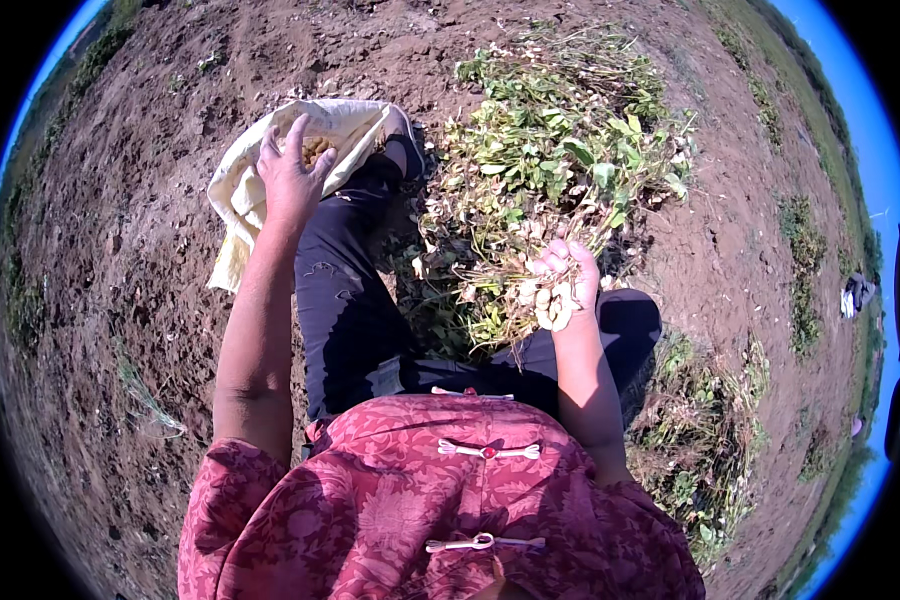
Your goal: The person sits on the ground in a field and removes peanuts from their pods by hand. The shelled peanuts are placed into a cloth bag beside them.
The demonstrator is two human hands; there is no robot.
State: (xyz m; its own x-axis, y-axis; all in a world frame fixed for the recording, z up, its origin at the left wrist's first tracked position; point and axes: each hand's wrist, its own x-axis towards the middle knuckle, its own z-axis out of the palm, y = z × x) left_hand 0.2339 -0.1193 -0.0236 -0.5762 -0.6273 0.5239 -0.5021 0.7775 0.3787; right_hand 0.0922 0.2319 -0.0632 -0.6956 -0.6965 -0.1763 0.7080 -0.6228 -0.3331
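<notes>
Over the mouth of a whitish woven sack [232, 176], my left hand [289, 169] hangs with fingers and thumb spread and nothing visible in it. Peanuts [316, 150] show inside the sack, partly hidden behind that hand. My right hand [579, 274] is curled around a bunch of peanut plants, above my bent leg. A cluster of pale peanut pods [553, 306] dangles from the bunch beside the palm. Dry stems [495, 281] of the bunch stick out to the left. How many plants are in the grip cannot be told.
A heap of uprooted peanut plants [562, 142] with green leaves lies ahead, between and beyond my legs [345, 262]. More pulled plants [697, 442] lie to the right. Bare brown soil [120, 262] stretches to the left. A dark and white bundle [857, 295] sits far right.
</notes>
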